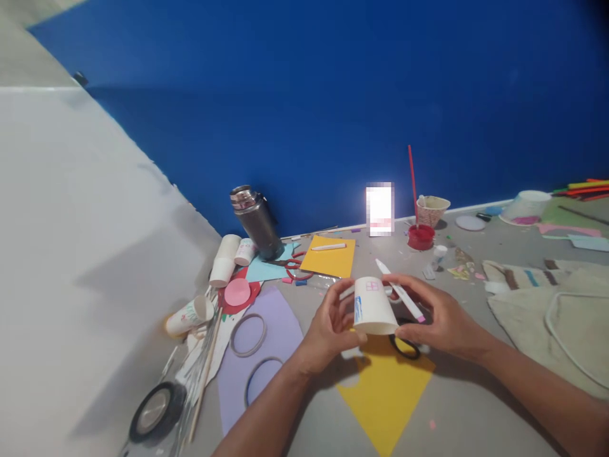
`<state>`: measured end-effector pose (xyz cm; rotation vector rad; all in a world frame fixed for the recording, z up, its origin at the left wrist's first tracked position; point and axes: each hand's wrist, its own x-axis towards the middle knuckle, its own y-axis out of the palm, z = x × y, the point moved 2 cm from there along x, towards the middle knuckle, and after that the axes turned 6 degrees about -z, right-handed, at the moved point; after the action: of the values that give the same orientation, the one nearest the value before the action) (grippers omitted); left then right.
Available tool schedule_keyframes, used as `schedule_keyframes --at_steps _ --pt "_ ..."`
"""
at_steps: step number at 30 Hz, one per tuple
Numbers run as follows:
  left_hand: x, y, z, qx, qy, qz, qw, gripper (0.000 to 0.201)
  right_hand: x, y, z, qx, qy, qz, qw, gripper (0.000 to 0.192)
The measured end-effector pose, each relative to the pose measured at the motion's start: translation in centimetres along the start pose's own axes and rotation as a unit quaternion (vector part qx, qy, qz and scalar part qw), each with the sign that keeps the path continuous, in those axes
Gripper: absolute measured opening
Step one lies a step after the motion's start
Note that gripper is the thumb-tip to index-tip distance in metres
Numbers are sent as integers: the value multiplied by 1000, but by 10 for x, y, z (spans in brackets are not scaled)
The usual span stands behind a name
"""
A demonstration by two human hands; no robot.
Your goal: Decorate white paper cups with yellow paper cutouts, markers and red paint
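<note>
Between my two hands is a white paper cup (375,308), held upside down and slightly tilted, with a pink window-like grid and a blue scribble drawn on its side. My left hand (328,324) wraps round the cup's left side, thumb near the rim. On the other side my right hand (432,314) steadies the cup near its rim and also holds a white marker (402,292) with a pink end, slanting across the fingers. Below the cup lies a yellow paper sheet (387,393), with a black ring (404,348) partly hidden behind my right hand.
A dark flask (257,222) stands by the blue wall. Red-handled scissors (295,263) and another marker (328,247) lie near an orange sheet (328,263). Left are paper cups (223,270), sticks and black tape (157,412). Right are a red tub (421,238) and a cloth bag (533,330).
</note>
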<state>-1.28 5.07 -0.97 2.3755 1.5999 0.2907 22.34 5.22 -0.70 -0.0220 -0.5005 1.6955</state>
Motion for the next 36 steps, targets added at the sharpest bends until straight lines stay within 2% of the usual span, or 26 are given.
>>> schedule_keyframes --at_steps 3,7,10,15,17,20,23,28,34,36 --pt "1 -7 -8 39 11 -15 999 90 0 0 6 -32 -25 4 999 75" --pt "2 -10 -16 112 13 13 994 91 0 3 8 -32 -36 14 999 75" --pt "2 -8 -19 154 26 22 987 83 1 3 8 -22 -25 26 999 76" --pt "2 -3 -18 175 67 -23 982 72 6 -7 5 11 -66 15 998 80" --pt "3 -4 -17 226 87 -68 968 69 10 -11 1 -45 -83 -28 995 66" --pt "3 -7 -17 339 130 -157 918 69 14 -11 -7 -169 -120 -112 972 35" --pt "3 -9 -15 393 169 -192 883 67 17 -7 -14 -222 -163 -123 953 31" --pt "4 -9 -7 392 163 -195 884 69 19 -5 -19 -213 -196 -141 947 26" --pt "4 -6 4 425 171 -159 875 77 15 -5 -17 -131 -139 -151 970 30" --pt "4 -6 4 427 176 -155 873 80 12 -3 -13 -129 -128 -169 969 29"
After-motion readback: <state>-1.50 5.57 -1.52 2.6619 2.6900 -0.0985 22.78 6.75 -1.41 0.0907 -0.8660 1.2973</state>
